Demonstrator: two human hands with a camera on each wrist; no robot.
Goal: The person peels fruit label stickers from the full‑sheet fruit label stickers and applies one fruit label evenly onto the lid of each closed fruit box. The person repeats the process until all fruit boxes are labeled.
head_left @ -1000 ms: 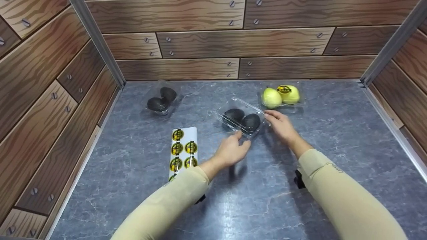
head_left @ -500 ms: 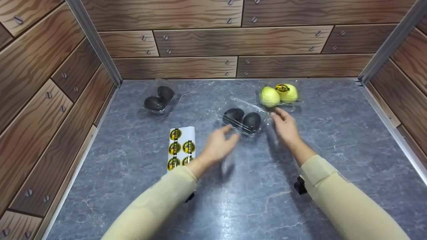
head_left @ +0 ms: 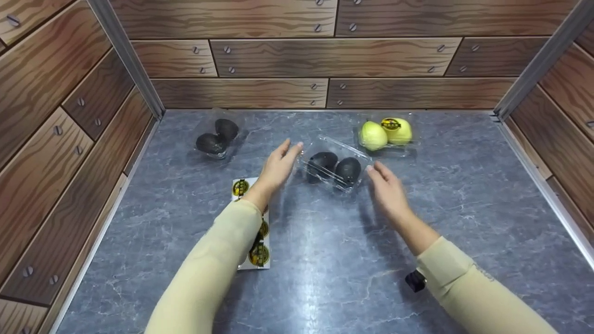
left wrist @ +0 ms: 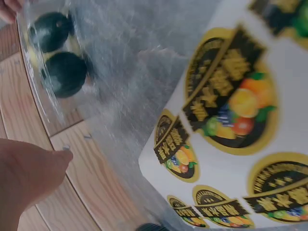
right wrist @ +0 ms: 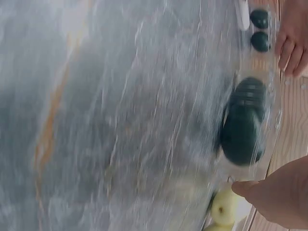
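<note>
A person's two hands flanked a clear plastic container point(head_left: 342, 147) on a grey marbled table point(head_left: 325, 278), two dark fruits point(head_left: 348, 170) lying side by side within it. The left hand point(head_left: 276, 168), its thumb and fingers extended and parted, had nothing in its grasp beside the container's left end; whether the fingertips met the plastic could not be told. The right hand point(head_left: 390, 191), relaxed with fingers nearly straight, gripped nothing, its tips at or just beside the right end. Behind it, near the back wall point(head_left: 260, 93) of printed wooden boards, a second clear container point(head_left: 414, 144) held two yellow-green fruits point(head_left: 373, 136) (a round black-and-yellow sticker point(head_left: 391, 124) showed on top). Well apart, at the far left, a third clear container point(head_left: 220, 155) held another dark pair point(head_left: 226, 130). A white sheet of matching stickers point(head_left: 260, 253) lay partly hidden beneath the left forearm in its pale sleeve point(head_left: 204, 273); the left wrist view showed fruit pictured on its labels.
</note>
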